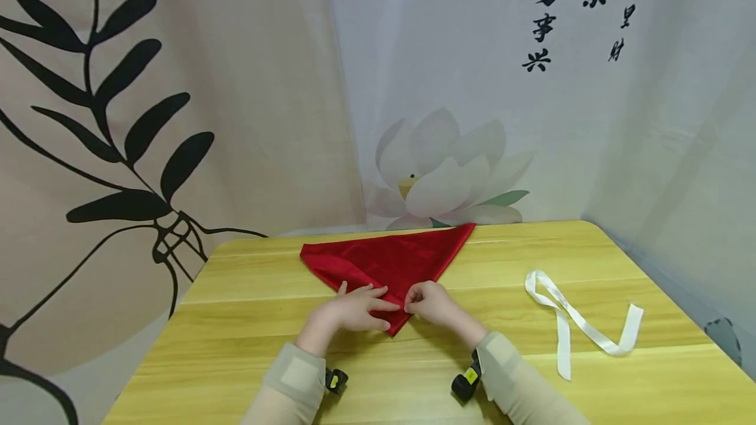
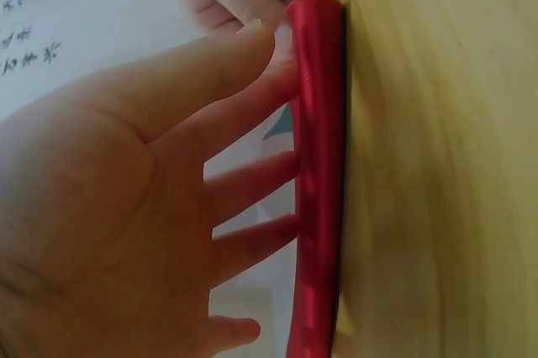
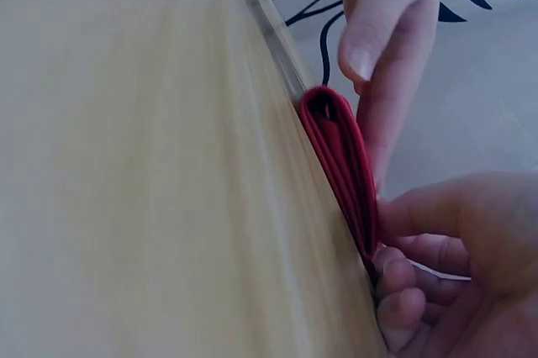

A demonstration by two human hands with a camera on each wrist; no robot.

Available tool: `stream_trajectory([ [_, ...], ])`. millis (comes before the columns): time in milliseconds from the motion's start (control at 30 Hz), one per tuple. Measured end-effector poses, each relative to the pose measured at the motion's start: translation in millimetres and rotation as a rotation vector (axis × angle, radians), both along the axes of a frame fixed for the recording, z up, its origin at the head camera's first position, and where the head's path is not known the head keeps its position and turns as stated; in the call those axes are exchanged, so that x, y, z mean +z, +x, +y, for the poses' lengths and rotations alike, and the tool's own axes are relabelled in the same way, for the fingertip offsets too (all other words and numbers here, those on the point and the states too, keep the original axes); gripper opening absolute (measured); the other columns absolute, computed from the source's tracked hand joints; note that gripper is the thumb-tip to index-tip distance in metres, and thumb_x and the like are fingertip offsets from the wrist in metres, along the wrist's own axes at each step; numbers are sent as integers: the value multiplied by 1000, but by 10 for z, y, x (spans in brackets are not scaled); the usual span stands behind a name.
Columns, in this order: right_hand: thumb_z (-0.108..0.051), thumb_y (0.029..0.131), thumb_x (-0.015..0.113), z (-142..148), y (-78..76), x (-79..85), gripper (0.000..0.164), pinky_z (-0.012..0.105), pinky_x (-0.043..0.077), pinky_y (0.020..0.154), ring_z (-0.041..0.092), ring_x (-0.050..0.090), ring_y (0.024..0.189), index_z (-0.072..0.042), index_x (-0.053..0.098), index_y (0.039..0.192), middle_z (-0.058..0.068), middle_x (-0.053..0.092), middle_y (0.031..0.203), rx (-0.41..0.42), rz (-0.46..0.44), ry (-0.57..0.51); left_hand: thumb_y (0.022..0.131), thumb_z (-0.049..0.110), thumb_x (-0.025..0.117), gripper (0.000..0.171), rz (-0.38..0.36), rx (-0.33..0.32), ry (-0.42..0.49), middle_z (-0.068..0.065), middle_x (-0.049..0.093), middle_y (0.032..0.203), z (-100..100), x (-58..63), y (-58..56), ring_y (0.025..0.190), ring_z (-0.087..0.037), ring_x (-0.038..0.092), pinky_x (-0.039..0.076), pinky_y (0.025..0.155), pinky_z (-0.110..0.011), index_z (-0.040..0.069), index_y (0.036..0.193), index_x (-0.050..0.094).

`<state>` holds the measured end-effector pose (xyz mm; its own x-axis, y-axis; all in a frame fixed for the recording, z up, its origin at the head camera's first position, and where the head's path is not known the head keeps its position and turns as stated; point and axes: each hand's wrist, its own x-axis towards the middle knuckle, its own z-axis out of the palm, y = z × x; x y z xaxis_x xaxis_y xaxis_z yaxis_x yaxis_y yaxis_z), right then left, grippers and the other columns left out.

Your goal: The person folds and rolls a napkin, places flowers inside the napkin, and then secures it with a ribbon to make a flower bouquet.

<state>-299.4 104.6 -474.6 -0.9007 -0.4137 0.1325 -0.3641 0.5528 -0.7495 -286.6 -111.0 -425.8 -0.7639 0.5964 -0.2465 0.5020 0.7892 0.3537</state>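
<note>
A red satiny cloth [image 1: 413, 258], folded in layers to a point toward the person, lies on the wooden table. My left hand [image 1: 354, 310] rests on its lower left part with fingers spread and straight. In the left wrist view those fingertips touch the side of the cloth [image 2: 319, 139]. My right hand [image 1: 436, 303] pinches the cloth's right edge near the tip, thumb against curled fingers. Rolled and stacked layers of the cloth [image 3: 340, 169] show end-on in the right wrist view, with the right thumb and fingertips at one end.
A white ribbon [image 1: 564, 346] lies in loose bends on the right side of the table [image 1: 236, 346]. Small black wrist cameras sit at both cuffs. Behind the table hangs a pale curtain [image 1: 266, 117] printed with dark leaves, a lotus and characters.
</note>
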Motion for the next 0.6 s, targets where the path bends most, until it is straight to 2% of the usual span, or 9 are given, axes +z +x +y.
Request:
stream_trajectory([
  [233,3,79,62,68,-33,-6,10,23,41,53,8,48,57,-6,65,77,-5,57,67,-5,-13,3,92,43,61,47,14,-6,-8,-5,35,153,28,-20,9,141,-36,25,4,105,-71,31,137,57],
  [400,4,78,62,64,-49,5,9,24,44,53,9,51,57,-4,66,83,-3,57,67,-9,-40,-3,92,43,61,46,29,-1,-8,-5,36,153,35,-18,8,141,-34,26,4,106,-70,32,137,57],
  [600,5,77,65,74,-58,3,12,24,44,55,10,51,60,-2,68,86,-2,58,70,3,-57,14,92,42,62,48,32,-25,9,-6,34,154,71,-27,14,142,-34,24,5,106,-69,31,138,55],
])
